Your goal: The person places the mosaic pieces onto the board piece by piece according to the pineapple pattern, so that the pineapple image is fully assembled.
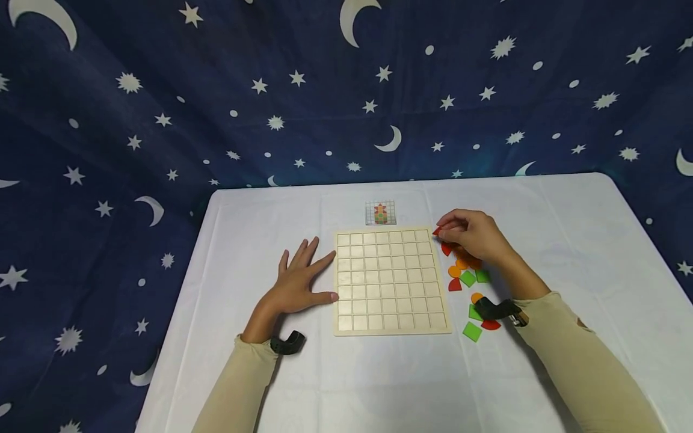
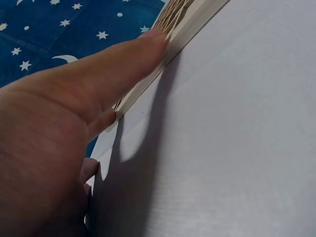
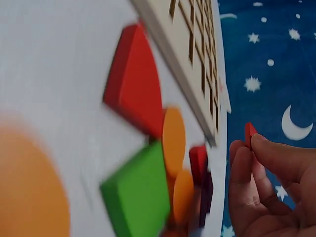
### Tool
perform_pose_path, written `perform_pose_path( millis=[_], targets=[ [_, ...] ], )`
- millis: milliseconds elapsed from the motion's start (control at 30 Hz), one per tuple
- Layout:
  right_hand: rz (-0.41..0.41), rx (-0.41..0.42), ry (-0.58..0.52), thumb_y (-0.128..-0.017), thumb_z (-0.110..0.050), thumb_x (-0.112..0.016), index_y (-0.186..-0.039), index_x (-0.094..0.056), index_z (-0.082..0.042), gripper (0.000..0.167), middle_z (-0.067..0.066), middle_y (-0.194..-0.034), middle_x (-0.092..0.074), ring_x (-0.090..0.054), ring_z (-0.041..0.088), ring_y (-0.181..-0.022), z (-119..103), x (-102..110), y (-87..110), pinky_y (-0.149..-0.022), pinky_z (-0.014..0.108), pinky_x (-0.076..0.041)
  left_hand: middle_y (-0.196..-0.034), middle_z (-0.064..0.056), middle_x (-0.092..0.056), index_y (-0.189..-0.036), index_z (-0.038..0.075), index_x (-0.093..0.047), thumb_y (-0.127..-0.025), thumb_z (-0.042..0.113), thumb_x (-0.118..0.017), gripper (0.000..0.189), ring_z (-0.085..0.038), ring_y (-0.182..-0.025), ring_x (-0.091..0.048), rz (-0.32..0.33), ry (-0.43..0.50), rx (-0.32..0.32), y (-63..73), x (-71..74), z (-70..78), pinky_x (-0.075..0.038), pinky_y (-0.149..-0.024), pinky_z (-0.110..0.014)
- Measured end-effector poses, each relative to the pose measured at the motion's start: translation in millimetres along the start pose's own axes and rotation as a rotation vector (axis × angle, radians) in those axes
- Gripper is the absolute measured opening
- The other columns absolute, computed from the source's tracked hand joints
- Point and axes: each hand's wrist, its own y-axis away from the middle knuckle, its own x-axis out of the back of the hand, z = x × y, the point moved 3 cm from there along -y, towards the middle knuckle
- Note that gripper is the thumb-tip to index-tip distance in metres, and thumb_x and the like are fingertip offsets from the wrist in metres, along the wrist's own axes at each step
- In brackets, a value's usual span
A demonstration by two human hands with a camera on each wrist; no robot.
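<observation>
My right hand (image 1: 472,236) pinches a small red wedge-shaped piece (image 1: 437,231) between thumb and fingertips, beside the upper right corner of a pale wooden grid board (image 1: 392,282). In the right wrist view that red piece (image 3: 250,132) stands up from the fingertips. My left hand (image 1: 296,285) lies at the board's left side with fingers spread, thumb and index finger at its edge. The left wrist view shows the thumb (image 2: 148,49) against the board's rim (image 2: 185,42). The grid's squares hold no pieces.
Right of the board lie loose red wedges (image 1: 455,285), orange discs (image 1: 454,272) and green squares (image 1: 472,331), some partly hidden under the right hand and wrist. A small picture card (image 1: 381,213) with a gridded figure lies behind the board. A starry dark blue cloth (image 1: 325,72) hangs behind the white table.
</observation>
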Motion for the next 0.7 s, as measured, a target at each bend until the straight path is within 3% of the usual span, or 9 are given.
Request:
perform_pose_path(
  millis=[267,700],
  targets=[
    [-0.089,-0.094,-0.122,-0.094,-0.025,-0.075,-0.115,-0.071,-0.012,0.025,0.011,-0.1,-0.073,-0.064,0.027,-0.08,-13,-22,-4.1,-0.066,0.031,-0.057,-0.174,-0.011,-0.004,-0.161,0.028,-0.035,-0.078,0.063,-0.079,0.1,-0.035,-0.161,0.003,-0.002,0.009,0.009,-0.3,-1.0,-0.1,0.008,-0.121,-0.067],
    [-0.16,-0.019,-0.176,-0.091,-0.02,-0.078,-0.109,-0.072,-0.01,0.022,0.007,-0.095,-0.075,-0.066,0.023,-0.087,-41,-53,-19.7,-0.076,0.029,-0.054,-0.174,-0.009,-0.002,-0.161,0.03,-0.034,-0.078,0.064,-0.079,0.1,-0.033,-0.161,0.004,-0.015,-0.002,0.028,-1.4,0.6,0.0,0.009,-0.122,-0.066]
  ],
)
